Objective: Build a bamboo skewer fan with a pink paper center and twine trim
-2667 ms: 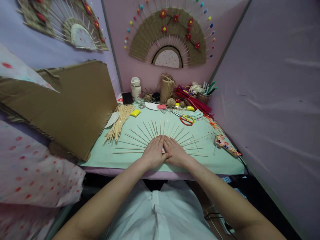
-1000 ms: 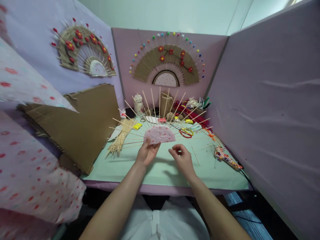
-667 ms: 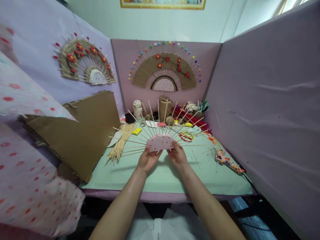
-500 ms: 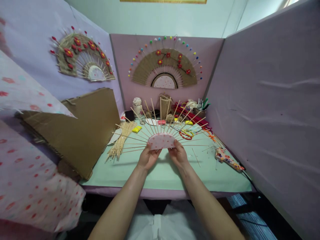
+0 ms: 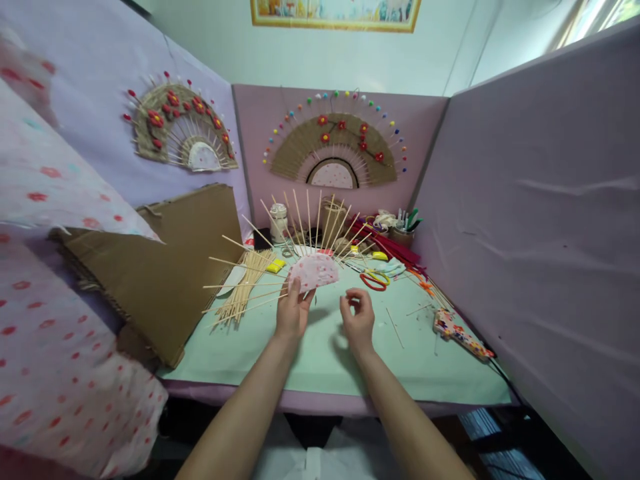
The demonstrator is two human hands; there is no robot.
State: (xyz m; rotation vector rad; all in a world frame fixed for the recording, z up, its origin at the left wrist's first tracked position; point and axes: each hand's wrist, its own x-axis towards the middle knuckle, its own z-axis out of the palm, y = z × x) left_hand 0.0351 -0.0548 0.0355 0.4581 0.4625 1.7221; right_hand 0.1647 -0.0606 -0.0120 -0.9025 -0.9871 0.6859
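My left hand (image 5: 294, 312) is closed on the lower left of a stick fan frame, thumb in front. At its base is a half-round piece (image 5: 314, 272) covered in pink dotted cloth, from which several thin wooden sticks (image 5: 320, 217) spread outward. The frame is held up over the table and tilted. Apart from it, to the right, my right hand (image 5: 358, 319) hovers with fingers curled and thumb and forefinger brought together in a ring. Whatever those fingertips hold, if anything, is too small to make out.
Left of the frame lies a bundle of wooden sticks (image 5: 247, 283) with yellow packets nearby. Scissors (image 5: 374, 280) and a flower-patterned glue gun (image 5: 463, 335) lie to the right. Cardboard (image 5: 200, 267) leans at left. Finished fans (image 5: 333, 150) hang on the partitions. A jar (image 5: 279, 223) stands behind.
My right hand has let go of the half-round base and moved slightly down, its fingers curling. My left hand keeps hold of the frame, which has shifted left and tilted. The view has tipped upward.
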